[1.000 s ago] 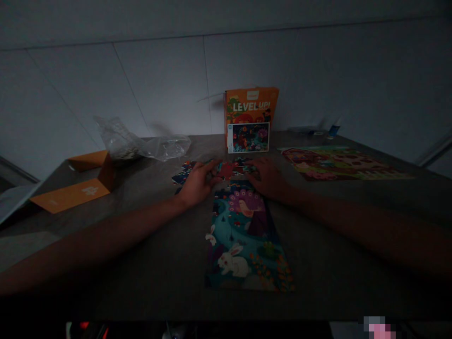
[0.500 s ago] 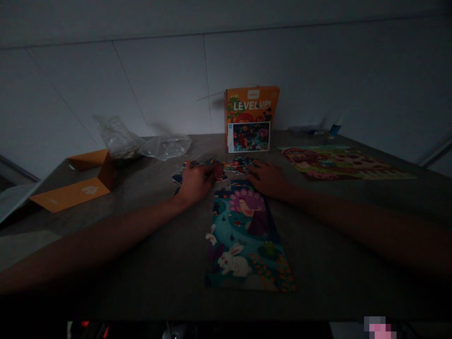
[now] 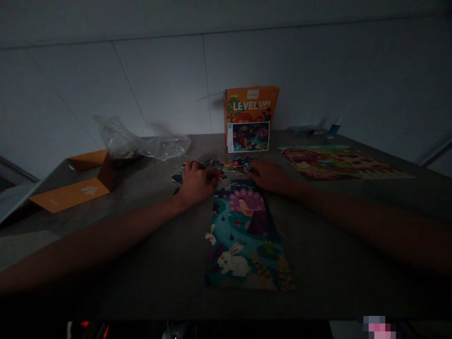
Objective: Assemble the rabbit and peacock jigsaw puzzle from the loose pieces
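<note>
Loose jigsaw puzzle pieces [image 3: 240,165] lie in a dark, colourful spread between and beyond my hands. My left hand [image 3: 197,182] rests at their left side, thumb and forefinger pinched at a reddish puzzle piece [image 3: 219,173]. At the right side of the spread is my right hand [image 3: 268,176], its fingers bent and drawn together; dim light hides what they hold, if anything. Nearer to me lies a joined section of puzzle [image 3: 243,240] with a peacock and white rabbits, its far edge uneven between my two hands.
An orange box [image 3: 252,101] stands at the back, a small picture card [image 3: 249,137] leaning against it. An open orange box part [image 3: 70,195] and clear plastic bags [image 3: 141,143] sit left. Right are a farm-scene puzzle [image 3: 342,163] and a small bottle [image 3: 334,129].
My right hand's fingers have drawn in from a wider spread. My left hand has shifted slightly right, its thumb and forefinger at the reddish piece. The joined section lies still.
</note>
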The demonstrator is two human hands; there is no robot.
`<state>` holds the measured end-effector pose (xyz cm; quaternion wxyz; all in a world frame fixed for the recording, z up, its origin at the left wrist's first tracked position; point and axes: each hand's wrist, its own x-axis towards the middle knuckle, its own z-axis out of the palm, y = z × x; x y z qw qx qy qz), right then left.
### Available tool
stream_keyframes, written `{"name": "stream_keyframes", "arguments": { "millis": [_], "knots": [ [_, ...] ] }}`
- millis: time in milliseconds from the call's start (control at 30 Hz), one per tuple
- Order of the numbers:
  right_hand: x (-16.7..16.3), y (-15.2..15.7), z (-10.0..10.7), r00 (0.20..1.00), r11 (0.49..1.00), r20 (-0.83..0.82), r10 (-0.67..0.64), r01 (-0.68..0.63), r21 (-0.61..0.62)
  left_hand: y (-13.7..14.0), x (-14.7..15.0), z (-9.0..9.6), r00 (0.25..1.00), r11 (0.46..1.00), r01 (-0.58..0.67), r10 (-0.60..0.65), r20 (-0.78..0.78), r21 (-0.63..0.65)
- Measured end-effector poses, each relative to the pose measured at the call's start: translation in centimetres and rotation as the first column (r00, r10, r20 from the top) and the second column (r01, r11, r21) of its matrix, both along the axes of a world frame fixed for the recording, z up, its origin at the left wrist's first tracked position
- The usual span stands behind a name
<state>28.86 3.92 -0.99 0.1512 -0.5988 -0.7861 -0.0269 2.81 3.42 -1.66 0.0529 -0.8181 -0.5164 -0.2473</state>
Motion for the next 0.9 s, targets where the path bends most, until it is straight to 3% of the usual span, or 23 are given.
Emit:
{"name": "stream_keyframes", "arguments": {
  "millis": [200,500,733,900],
  "knots": [
    [1.0,1.3,-0.9,0.998,0.995,-0.046,0.033,-0.028,0.099,0.0,0.0,-0.1,1.000,1.000,0.015,-0.015,0.011,0.004],
    [1.3,1.6,-0.8,0.981,0.998,-0.191,0.024,-0.012,0.064,-0.4,0.3,0.1,1.000,0.999,0.019,-0.019,-0.011,-0.026],
    [1.3,1.5,-1.1,0.958,0.986,-0.287,0.023,0.026,0.167,-0.4,0.3,0.2,0.998,0.998,0.055,-0.056,-0.025,-0.043],
    [1.1,1.2,-0.9,0.934,0.982,-0.348,0.082,-0.015,0.190,-0.3,0.2,0.1,0.997,0.998,0.056,-0.058,-0.059,-0.035]
  ]
}}
